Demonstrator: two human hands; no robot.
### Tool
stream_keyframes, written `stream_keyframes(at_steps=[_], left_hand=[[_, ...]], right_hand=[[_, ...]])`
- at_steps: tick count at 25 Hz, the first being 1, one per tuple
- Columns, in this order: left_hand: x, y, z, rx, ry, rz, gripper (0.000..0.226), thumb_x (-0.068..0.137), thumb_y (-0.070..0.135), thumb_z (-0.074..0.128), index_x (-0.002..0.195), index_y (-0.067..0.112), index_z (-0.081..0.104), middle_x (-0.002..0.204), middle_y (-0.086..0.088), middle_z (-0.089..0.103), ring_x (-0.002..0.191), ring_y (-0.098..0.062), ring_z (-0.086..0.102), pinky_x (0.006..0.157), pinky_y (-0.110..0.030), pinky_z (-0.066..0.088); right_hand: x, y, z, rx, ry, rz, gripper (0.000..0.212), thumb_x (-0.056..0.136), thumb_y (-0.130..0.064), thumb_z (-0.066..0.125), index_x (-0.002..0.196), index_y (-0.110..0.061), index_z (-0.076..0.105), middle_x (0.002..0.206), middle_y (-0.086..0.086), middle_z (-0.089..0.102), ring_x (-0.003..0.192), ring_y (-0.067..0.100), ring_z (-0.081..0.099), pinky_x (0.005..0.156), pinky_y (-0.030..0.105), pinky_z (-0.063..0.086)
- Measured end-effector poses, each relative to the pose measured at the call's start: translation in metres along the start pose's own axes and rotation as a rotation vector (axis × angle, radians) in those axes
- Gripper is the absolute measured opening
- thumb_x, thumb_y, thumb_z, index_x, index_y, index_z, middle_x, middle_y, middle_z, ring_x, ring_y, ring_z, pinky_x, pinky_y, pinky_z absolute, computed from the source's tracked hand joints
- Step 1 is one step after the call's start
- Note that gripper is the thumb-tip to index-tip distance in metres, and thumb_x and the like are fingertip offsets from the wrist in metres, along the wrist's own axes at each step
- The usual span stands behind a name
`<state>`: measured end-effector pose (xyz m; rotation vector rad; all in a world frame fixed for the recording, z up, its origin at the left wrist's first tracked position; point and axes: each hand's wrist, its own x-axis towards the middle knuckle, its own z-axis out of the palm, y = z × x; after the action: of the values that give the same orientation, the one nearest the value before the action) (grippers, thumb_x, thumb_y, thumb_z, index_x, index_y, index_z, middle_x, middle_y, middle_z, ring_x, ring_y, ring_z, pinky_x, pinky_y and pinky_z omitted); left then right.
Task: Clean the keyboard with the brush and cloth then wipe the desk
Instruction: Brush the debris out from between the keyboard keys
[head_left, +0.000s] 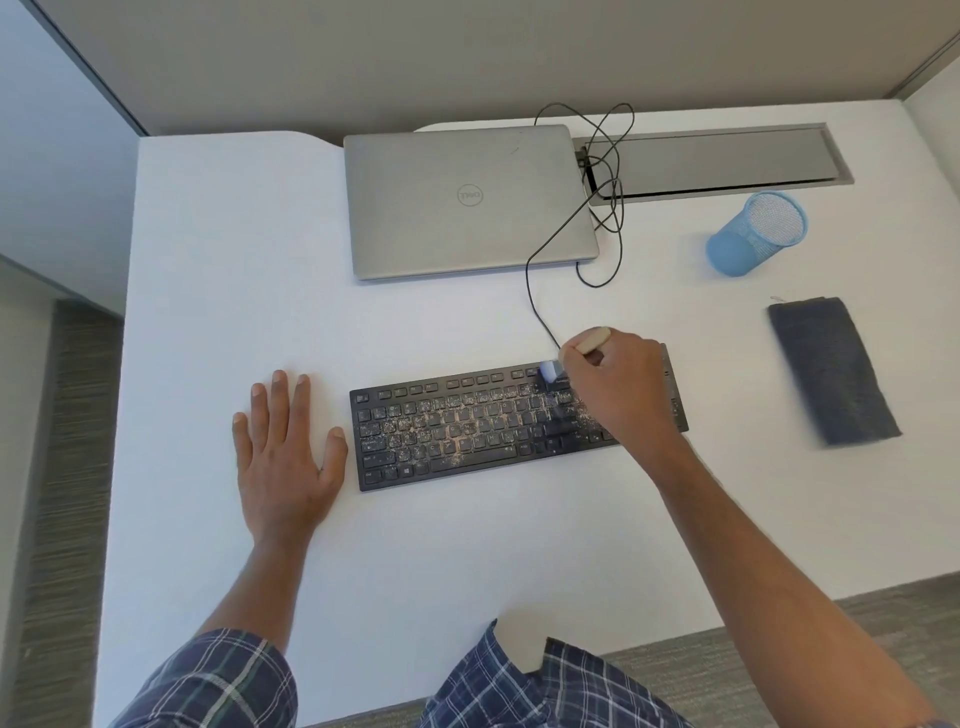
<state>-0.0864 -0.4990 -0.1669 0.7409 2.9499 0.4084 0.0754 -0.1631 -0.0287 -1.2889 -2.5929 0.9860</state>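
A black keyboard (467, 431) lies on the white desk (234, 260), its keys sprinkled with pale crumbs and dust. My right hand (618, 387) grips a brush with a light wooden handle (592, 340); its blurred bristles (551, 371) touch the keyboard's upper right rows. The hand hides the keyboard's right part. My left hand (285, 447) lies flat on the desk just left of the keyboard, fingers spread, holding nothing. A folded dark grey-blue cloth (831, 371) lies on the desk to the right, apart from both hands.
A shut silver laptop (467, 202) sits behind the keyboard. The keyboard's black cable (535, 291) loops toward a grey cable tray (717, 161) set in the desk. A blue mesh cup (756, 234) lies on its side at the back right.
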Motion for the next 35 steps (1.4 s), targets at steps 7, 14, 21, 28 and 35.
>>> stream_keyframes(at_steps=[7,14,21,28,35], left_hand=[[0.001,0.001,-0.001,-0.004,0.005,-0.002,0.076,0.104,0.05,0.036,0.173,0.024,0.019,0.182,0.002,0.007,0.168,-0.024,0.002,0.135,-0.055,0.008],[0.001,0.0,-0.001,-0.008,0.006,-0.003,0.076,0.103,0.05,0.037,0.173,0.023,0.02,0.182,0.001,0.008,0.168,-0.024,0.003,0.135,-0.055,0.008],[0.0,0.0,0.0,-0.011,0.007,0.0,0.076,0.103,0.05,0.036,0.172,0.023,0.021,0.182,0.002,0.008,0.168,-0.024,0.003,0.135,-0.055,0.008],[0.001,0.0,0.0,-0.009,0.009,-0.002,0.076,0.103,0.05,0.036,0.172,0.023,0.02,0.182,0.001,0.008,0.168,-0.024,0.002,0.135,-0.055,0.008],[0.0,-0.001,0.0,-0.01,0.011,0.0,0.076,0.103,0.051,0.036,0.172,0.023,0.021,0.182,0.001,0.007,0.168,-0.024,0.003,0.135,-0.055,0.008]], right_hand=[[0.002,0.0,0.015,-0.009,-0.016,-0.028,0.022,0.098,-0.023,0.062,0.084,-0.024,0.079,0.063,-0.015,0.068,0.057,0.008,0.06,0.054,0.024,0.046],[-0.005,0.004,-0.005,-0.06,-0.038,0.037,0.023,0.094,-0.021,0.062,0.079,-0.023,0.078,0.061,-0.015,0.07,0.059,0.016,0.062,0.054,0.027,0.045],[0.011,0.002,0.004,-0.033,0.016,0.005,0.024,0.096,-0.022,0.061,0.08,-0.025,0.078,0.06,-0.02,0.067,0.06,0.01,0.064,0.055,0.023,0.048],[0.007,0.01,-0.012,-0.072,-0.075,0.035,0.023,0.088,-0.021,0.06,0.071,-0.022,0.076,0.065,-0.005,0.072,0.06,0.021,0.064,0.064,0.042,0.06],[0.011,-0.013,0.01,0.07,0.029,-0.028,0.021,0.098,-0.025,0.063,0.089,-0.025,0.082,0.07,-0.015,0.073,0.071,0.009,0.072,0.072,0.03,0.06]])
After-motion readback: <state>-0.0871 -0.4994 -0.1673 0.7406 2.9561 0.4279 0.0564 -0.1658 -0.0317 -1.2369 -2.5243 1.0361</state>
